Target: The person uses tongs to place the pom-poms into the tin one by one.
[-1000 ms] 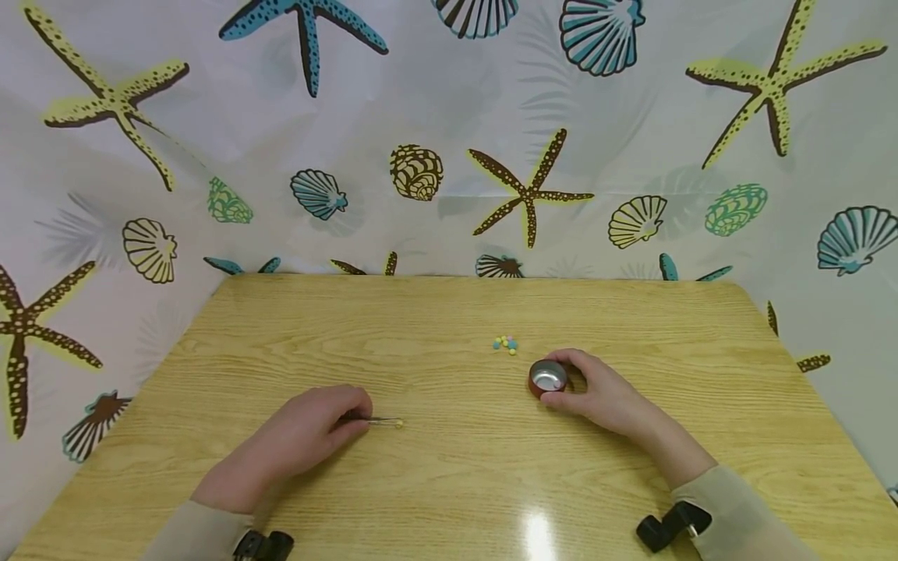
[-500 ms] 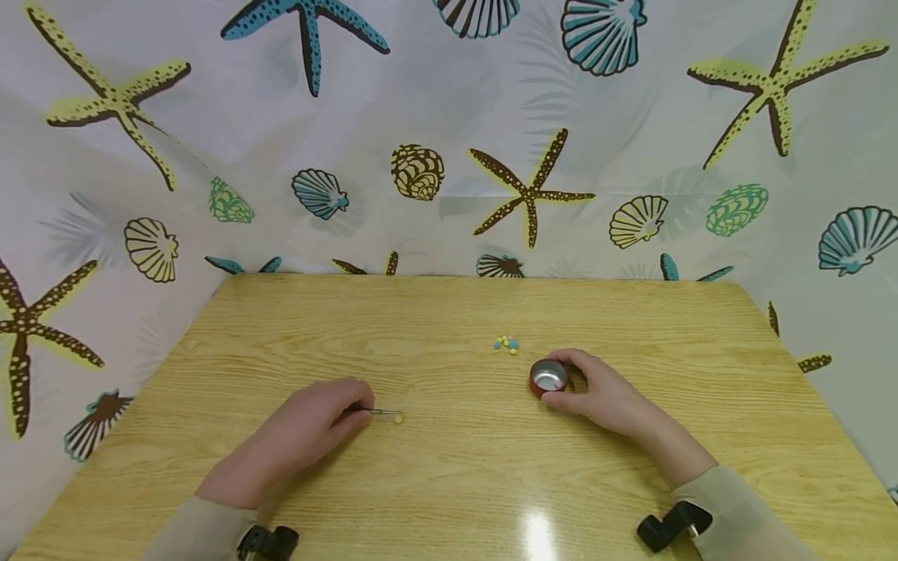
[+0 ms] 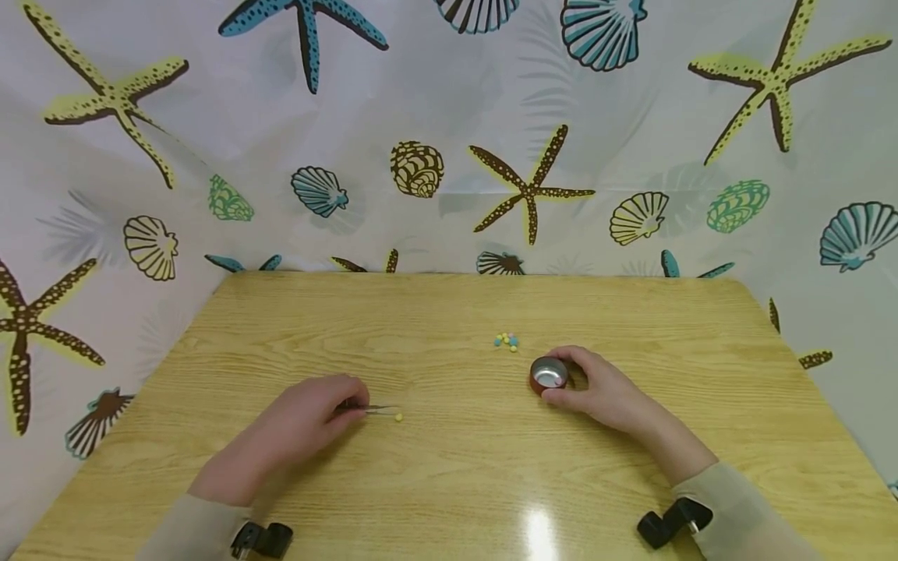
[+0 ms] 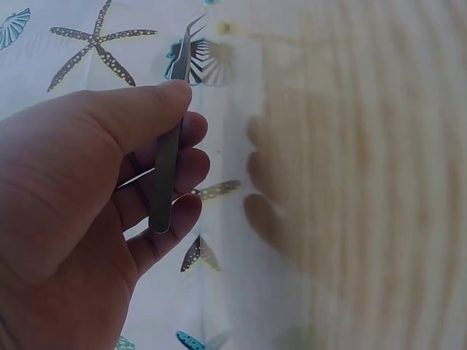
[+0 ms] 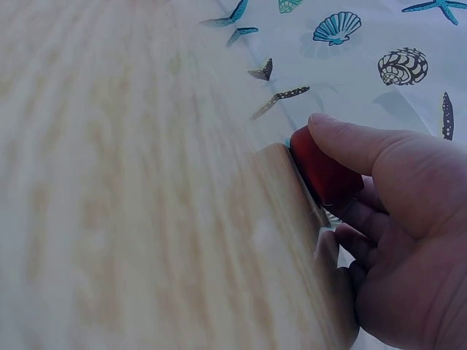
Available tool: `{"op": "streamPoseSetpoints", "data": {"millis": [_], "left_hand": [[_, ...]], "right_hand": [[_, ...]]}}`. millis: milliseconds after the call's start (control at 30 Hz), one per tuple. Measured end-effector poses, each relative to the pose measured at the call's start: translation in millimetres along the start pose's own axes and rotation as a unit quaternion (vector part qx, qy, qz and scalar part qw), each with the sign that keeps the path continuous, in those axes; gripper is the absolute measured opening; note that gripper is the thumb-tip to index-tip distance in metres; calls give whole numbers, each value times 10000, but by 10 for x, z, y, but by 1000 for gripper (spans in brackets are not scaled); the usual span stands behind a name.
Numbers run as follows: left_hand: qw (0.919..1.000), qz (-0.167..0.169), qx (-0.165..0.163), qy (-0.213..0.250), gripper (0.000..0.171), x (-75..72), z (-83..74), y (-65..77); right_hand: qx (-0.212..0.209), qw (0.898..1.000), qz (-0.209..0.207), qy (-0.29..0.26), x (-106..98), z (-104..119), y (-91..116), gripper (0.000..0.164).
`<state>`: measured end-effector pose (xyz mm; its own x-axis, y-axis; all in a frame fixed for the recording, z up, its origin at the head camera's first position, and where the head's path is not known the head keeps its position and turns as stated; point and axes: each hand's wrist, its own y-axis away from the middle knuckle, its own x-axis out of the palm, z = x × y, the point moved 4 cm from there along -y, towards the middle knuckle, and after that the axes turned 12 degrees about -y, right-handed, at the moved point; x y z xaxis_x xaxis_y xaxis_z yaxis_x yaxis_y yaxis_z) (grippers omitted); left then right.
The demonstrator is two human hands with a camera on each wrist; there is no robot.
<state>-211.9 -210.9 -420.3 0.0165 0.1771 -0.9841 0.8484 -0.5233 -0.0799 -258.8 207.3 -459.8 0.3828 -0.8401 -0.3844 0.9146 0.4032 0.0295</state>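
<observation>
Wood-grain surface (image 3: 449,475) stands under a pale cloth (image 3: 449,101) printed with shells and starfish, and both my hands are occupied on it.

My left hand (image 3: 295,421), toward the left edge of the surface, is pinching metal tweezers (image 4: 167,171) between thumb and fingers; their tips stand a little apart, near one yellow bead (image 3: 399,418) that lies on the surface, and I cannot tell if they touch it. My right hand (image 3: 605,395), on the side of the right edge, is grasping a small red tin (image 3: 537,383), upright with its mouth up, and something small and pink shows inside. Nearer to the far edge, just beyond the tin, lies a group of small coloured beads (image 3: 514,341).
</observation>
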Motion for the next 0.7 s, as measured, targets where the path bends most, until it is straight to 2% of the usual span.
{"op": "streamPoseSetpoints", "data": {"millis": [400, 700], "left_hand": [[10000, 92, 22, -22, 14, 75, 47, 52], [9999, -6, 141, 77, 15, 70, 29, 67]], "right_hand": [[-54, 10000, 26, 10, 5, 2, -9, 61], [-42, 10000, 4, 16, 6, -1, -7, 61]]}}
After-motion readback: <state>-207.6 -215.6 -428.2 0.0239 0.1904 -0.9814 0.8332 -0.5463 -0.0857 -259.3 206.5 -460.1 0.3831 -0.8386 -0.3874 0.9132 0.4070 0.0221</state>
